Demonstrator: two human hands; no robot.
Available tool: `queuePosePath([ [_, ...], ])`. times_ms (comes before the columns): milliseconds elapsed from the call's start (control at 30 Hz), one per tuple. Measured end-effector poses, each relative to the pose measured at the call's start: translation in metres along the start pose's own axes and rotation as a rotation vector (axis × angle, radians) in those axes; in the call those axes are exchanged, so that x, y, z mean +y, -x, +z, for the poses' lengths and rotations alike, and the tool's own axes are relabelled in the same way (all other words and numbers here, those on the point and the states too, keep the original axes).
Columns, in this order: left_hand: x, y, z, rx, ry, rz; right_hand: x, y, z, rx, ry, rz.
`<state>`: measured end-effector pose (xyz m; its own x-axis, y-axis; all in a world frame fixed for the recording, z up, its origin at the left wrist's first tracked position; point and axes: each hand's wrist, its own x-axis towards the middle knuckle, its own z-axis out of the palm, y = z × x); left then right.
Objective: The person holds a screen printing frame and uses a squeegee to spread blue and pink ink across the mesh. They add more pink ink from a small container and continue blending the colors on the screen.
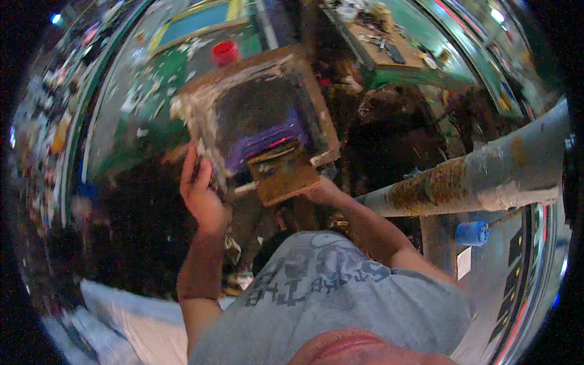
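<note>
A screen printing frame point(323, 121) with worn, ink-crusted wooden bars is held up in front of me, tilted. Purple ink point(271, 141) lies across the near part of its dark mesh. My left hand point(205, 194) is closed on the frame's left bar. Over the near bar sits a squeegee point(285, 181) with a brown wooden block and purple ink along its far side. My right hand point(323, 192) is at the block's lower right corner and appears to grip it; its fingers are mostly hidden behind the block.
A red tub point(225, 53) shows just beyond the frame, by a green, paint-spattered table point(131, 137). A yellow-edged screen point(198, 24) lies farther back. Another green table point(413, 76) holds tools. A thick, stained pipe point(468, 182) crosses at right, near a blue container point(472, 233).
</note>
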<state>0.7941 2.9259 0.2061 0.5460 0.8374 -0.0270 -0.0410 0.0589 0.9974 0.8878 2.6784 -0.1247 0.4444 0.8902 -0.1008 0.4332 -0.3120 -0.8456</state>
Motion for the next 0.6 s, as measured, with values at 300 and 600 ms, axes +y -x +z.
queuePosePath([
  [300, -0.034, -0.127, 0.104, -0.149, 0.000, -0.070, 0.082, -0.170, -0.082, -0.761, 0.159, -0.116],
  [600, -0.080, -0.224, 0.199, -0.055, -0.265, 0.099, 0.124, -0.243, -0.343, -0.743, -0.049, 0.029],
])
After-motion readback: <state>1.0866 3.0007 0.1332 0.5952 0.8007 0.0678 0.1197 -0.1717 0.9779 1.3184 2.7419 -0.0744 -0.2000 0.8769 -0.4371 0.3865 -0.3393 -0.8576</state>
